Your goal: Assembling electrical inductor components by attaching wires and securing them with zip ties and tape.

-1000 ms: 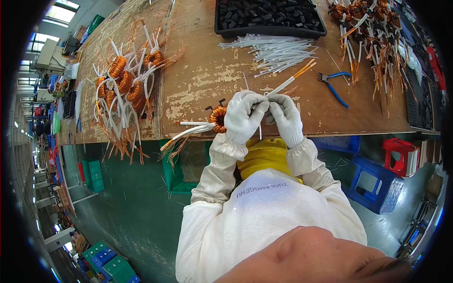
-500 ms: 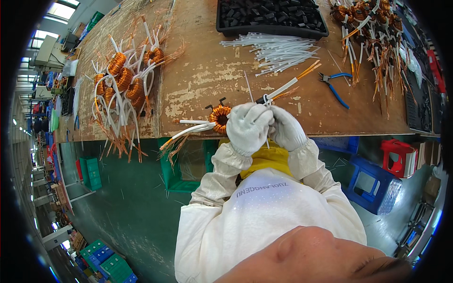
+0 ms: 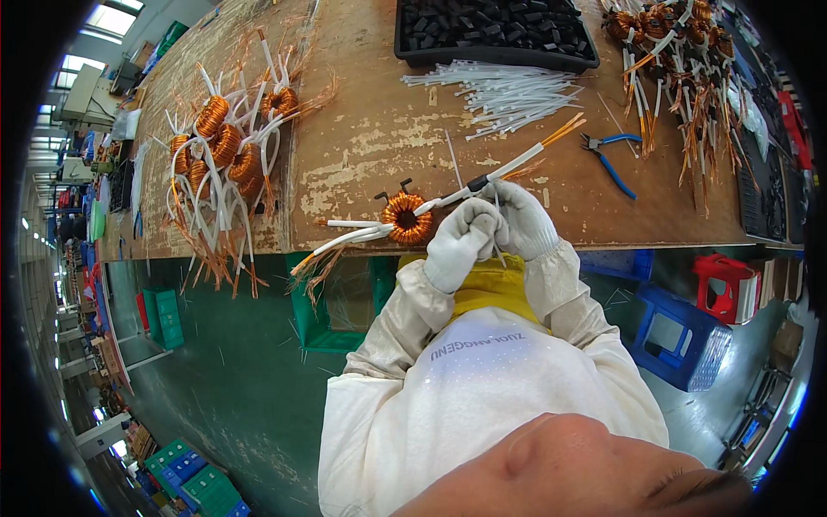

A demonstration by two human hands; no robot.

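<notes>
A copper-wound ring coil [image 3: 407,218] lies near the table's front edge, with white-sleeved leads and bare copper ends. One lead runs right through a black piece [image 3: 477,183] toward my hands. Just below that lead, my left hand [image 3: 465,244] is closed, its fingers pinched together near a thin white cable tie [image 3: 499,252]. Beside it my right hand [image 3: 524,221], closed too, grips the tie, and its fingertips come close to the lead. The gloved fingers hide most of the tie, including whether it loops the lead. Both hands wear white gloves.
Loose white cable ties [image 3: 508,93] lie before a black tray [image 3: 500,57] of small black parts. Blue-handled cutters [image 3: 613,164] rest at the right. Finished-looking coil bundles [image 3: 220,146] sit at the left, and more coils [image 3: 672,52] at the far right. A blue stool [image 3: 680,336] stands below.
Both hands have drawn slightly down toward me, the left one off the lead. The black piece and the coil's right lead now show. The coil has shifted slightly.
</notes>
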